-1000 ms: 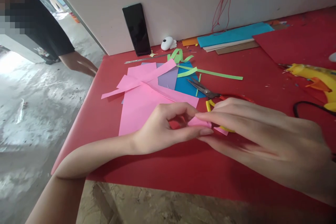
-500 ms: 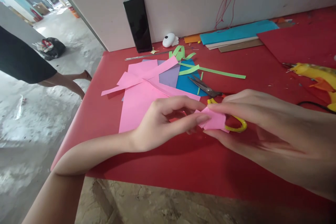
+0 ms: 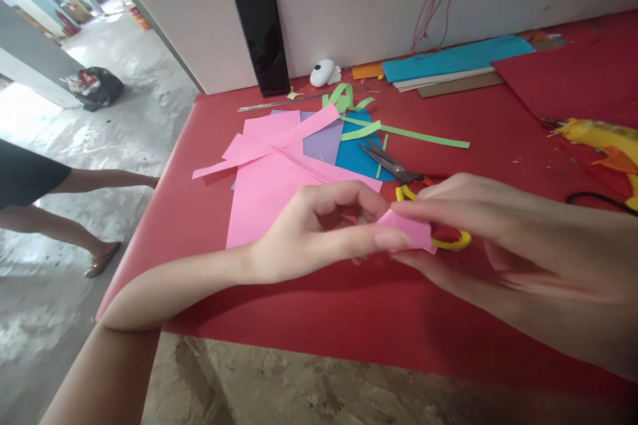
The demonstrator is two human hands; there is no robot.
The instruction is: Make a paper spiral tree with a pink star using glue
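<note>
A small folded piece of pink paper [image 3: 417, 231] is held between both hands above the red table. My left hand [image 3: 319, 232] pinches its left side, thumb on top. My right hand [image 3: 518, 246] grips it from the right, with fingers at its upper and lower edges. Just behind the hands lies a pair of scissors [image 3: 393, 165] with yellow-wrapped handles, partly hidden by the paper and my right hand. Left of the scissors, pink paper strips [image 3: 304, 131] rest on a pink sheet [image 3: 259, 206], over purple paper [image 3: 321, 141] and blue paper [image 3: 351, 158].
Green paper strips [image 3: 423, 136] lie behind the scissors. A black phone [image 3: 264, 43] leans on the white partition beside a small white object [image 3: 323, 73]. To the right lies a yellow-handled tool [image 3: 598, 139] with a black cord. At left, a person's legs [image 3: 100, 179] are beyond the red table [image 3: 299, 319].
My left thumb has slid right across the pink paper, covering more of it. The person at left has stepped, legs now farther apart and lower in view. The view has shifted slightly.
</note>
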